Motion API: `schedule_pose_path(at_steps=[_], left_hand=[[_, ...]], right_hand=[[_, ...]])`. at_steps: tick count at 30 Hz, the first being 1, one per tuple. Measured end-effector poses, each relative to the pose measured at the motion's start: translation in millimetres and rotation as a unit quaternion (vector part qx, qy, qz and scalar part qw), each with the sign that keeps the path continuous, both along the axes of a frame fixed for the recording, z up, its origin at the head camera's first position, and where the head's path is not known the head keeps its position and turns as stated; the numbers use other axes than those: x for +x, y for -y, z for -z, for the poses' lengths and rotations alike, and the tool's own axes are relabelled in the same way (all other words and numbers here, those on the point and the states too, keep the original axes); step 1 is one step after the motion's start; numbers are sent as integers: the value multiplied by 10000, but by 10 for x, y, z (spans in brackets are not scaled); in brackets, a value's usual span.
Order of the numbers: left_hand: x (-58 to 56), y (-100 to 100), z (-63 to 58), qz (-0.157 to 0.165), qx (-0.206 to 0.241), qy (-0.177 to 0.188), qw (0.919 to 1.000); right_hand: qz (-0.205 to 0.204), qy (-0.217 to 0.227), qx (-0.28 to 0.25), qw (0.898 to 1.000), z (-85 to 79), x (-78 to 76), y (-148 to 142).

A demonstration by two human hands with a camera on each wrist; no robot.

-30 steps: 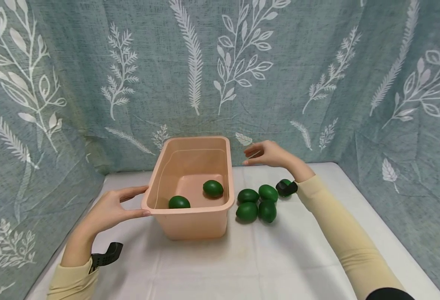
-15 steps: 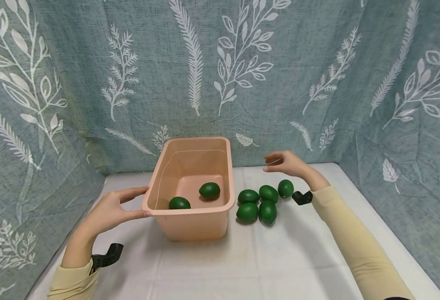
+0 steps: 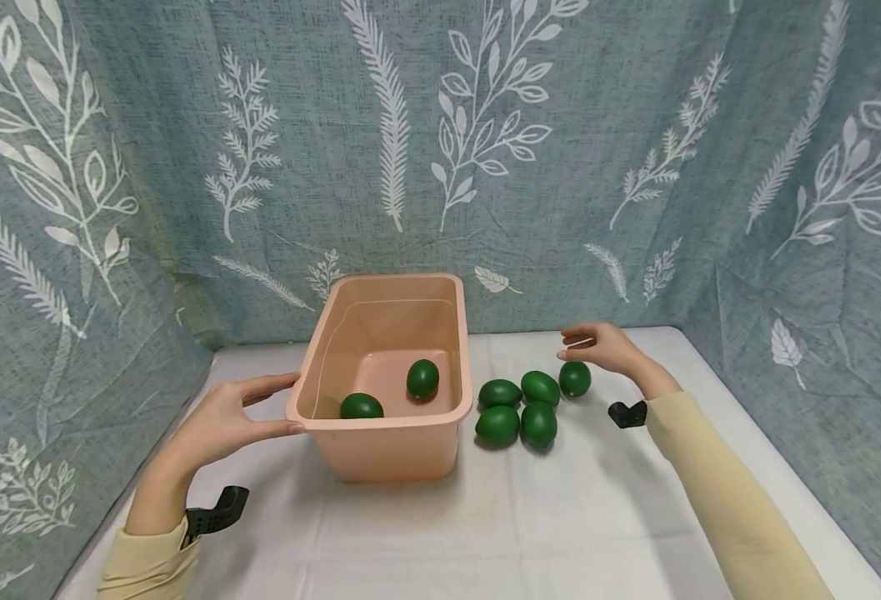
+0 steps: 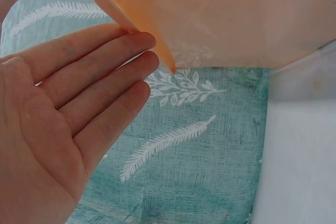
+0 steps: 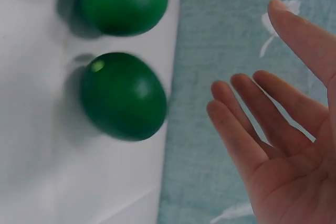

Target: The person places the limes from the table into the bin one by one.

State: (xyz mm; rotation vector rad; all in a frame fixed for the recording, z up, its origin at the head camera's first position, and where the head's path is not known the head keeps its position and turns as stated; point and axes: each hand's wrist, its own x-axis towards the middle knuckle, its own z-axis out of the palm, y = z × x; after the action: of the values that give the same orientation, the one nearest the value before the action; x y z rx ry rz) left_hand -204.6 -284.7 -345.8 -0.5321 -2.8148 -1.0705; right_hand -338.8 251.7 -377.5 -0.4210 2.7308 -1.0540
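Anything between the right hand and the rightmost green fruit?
Nothing visible: the right hand is apart from the rightmost green fruit, and in the right wrist view only the background curtain shows between them.

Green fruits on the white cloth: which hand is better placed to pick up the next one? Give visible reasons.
Probably the right hand: it is empty and near the rightmost green fruit. The left hand touches the peach bin, which stands between it and the loose fruits.
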Motion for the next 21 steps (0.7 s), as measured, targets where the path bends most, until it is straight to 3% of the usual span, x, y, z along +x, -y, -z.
schedule_pose_path(at_steps=[11,21], left_hand=[[11,-11,-6,27,41,45,10000],[21,-29,-25,65,23,31,10000]], right_hand=[[467,-184,42,9987,378,-10,-218],[673,132,-20,9976,664,17,-221]])
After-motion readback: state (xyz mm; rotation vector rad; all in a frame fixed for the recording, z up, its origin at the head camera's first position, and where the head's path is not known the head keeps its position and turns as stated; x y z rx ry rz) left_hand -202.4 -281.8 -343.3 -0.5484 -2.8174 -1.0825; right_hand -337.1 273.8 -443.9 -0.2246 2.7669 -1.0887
